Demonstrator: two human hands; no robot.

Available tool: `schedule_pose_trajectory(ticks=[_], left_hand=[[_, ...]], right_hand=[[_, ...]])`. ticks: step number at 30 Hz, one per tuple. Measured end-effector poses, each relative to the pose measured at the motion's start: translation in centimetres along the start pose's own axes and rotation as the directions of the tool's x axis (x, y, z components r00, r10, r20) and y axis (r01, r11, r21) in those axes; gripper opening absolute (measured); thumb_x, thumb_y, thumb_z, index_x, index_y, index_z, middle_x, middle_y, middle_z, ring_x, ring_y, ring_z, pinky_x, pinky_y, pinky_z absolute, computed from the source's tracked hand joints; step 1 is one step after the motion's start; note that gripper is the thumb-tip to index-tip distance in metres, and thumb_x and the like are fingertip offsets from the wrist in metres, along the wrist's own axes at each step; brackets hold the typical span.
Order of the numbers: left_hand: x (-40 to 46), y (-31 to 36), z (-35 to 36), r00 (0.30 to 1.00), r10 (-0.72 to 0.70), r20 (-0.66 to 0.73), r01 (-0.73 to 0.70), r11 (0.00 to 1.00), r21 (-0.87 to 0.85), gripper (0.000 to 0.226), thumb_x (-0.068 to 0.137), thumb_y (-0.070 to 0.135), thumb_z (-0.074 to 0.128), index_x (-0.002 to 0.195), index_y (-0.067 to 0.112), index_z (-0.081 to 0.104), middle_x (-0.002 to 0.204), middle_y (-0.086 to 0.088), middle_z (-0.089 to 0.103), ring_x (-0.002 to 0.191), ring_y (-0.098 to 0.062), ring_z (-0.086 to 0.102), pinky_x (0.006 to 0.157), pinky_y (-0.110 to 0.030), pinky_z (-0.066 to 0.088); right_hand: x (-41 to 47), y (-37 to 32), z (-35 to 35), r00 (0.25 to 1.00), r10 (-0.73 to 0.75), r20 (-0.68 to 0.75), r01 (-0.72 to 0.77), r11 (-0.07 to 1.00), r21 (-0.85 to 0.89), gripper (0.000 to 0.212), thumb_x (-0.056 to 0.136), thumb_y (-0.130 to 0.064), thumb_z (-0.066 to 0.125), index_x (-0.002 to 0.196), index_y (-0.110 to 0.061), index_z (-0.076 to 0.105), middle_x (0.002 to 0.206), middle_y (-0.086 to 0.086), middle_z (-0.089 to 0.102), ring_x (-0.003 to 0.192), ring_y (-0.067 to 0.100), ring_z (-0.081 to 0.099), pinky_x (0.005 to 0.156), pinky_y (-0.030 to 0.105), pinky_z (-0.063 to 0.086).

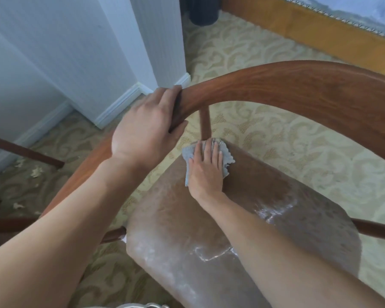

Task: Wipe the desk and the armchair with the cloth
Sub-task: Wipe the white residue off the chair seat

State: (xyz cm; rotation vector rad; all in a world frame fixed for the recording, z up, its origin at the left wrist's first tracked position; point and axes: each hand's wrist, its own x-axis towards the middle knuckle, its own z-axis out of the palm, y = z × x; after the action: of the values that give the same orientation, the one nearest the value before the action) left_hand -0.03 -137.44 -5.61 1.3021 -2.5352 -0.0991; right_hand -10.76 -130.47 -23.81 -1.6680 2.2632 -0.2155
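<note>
- The patterned carpet (287, 141) is filling the floor all around, cream with pale swirls, and small scraps are lying on it at the left.
- White walls (53, 52) with a skirting board are standing at the upper left, and a wooden base board (309, 30) is running along the upper right.
- The armchair (298, 90) is sitting centre stage: its curved wooden rail is arching across the view, one slim spindle (205, 125) is dropping from it to the seat corner.
- The brown seat (187, 230) is shining under the light, with whitish scuffs and cracks showing along its worn surface.
- The left hand (147, 130) is gripping the curved rail at its bend, fingers pressed together and wrapping over the top, thumb hooking underneath.
- The right hand (206, 170) is lying flat on the cloth at the far corner of the seat, fingers slightly spread and straight, pressing down rather than pinching.
- The cloth (226, 160) is showing grey-blue and crumpled, peeking out around the palm, resting on the seat right beside the foot of the spindle.
- A dark bin (202, 12) is standing on the carpet at the top, well apart from the chair.
</note>
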Motion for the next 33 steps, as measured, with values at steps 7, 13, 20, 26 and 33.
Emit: schedule_pose_trajectory(ticks=[7,13,20,26,33], left_hand=[[0.1,-0.1,-0.1,1.000,-0.004,0.010,0.004,1.000,-0.013,0.059,0.095,0.037,0.065,0.147,0.018,0.043,0.128,-0.003,0.060,0.109,-0.032,0.062,0.084,-0.042,0.048],[0.2,-0.1,0.0,1.000,0.003,0.025,-0.002,1.000,-0.028,0.060,0.095,0.039,0.064,0.148,0.019,0.043,0.129,-0.002,0.061,0.108,-0.030,0.062,0.086,-0.043,0.050],[0.1,-0.1,-0.1,1.000,-0.006,0.027,0.007,1.000,-0.018,0.061,0.095,0.039,0.064,0.149,0.019,0.042,0.131,-0.001,0.060,0.109,-0.031,0.062,0.086,-0.043,0.050],[0.2,0.0,0.0,1.000,-0.006,0.022,0.007,1.000,-0.005,0.061,0.096,0.038,0.064,0.149,0.019,0.042,0.130,-0.002,0.060,0.109,-0.030,0.062,0.087,-0.042,0.050],[0.0,0.0,-0.2,0.999,-0.010,0.034,0.010,1.000,-0.002,0.061,0.097,0.041,0.061,0.150,0.020,0.039,0.131,-0.001,0.059,0.107,-0.030,0.063,0.086,-0.044,0.052]], right_hand=[[-13.5,-10.7,5.6,0.865,-0.467,0.184,0.452,0.884,0.120,0.063,0.097,-0.020,0.031,0.158,-0.004,0.027,0.168,0.011,0.022,0.157,0.034,0.008,0.126,0.048,0.013],[-15.2,-6.9,4.6,0.782,-0.563,0.267,0.568,0.820,0.066,0.069,0.094,-0.026,0.019,0.162,-0.014,0.013,0.170,0.004,0.014,0.157,0.022,0.006,0.127,0.042,0.011],[-2.6,3.9,-1.2,0.998,-0.055,0.008,0.056,0.983,-0.175,0.083,0.094,-0.010,0.039,0.158,-0.007,-0.013,0.166,0.014,-0.017,0.156,0.032,-0.012,0.127,0.049,0.001],[-1.9,4.3,-2.2,0.993,0.115,-0.005,-0.115,0.993,0.025,0.073,0.100,-0.008,0.042,0.161,-0.006,0.002,0.170,0.014,-0.004,0.157,0.030,-0.005,0.128,0.047,0.005],[-18.7,-5.9,5.1,0.905,-0.410,0.109,0.400,0.911,0.104,0.069,0.086,-0.020,0.038,0.154,-0.014,0.041,0.165,0.002,0.032,0.150,0.024,0.034,0.119,0.041,0.026]])
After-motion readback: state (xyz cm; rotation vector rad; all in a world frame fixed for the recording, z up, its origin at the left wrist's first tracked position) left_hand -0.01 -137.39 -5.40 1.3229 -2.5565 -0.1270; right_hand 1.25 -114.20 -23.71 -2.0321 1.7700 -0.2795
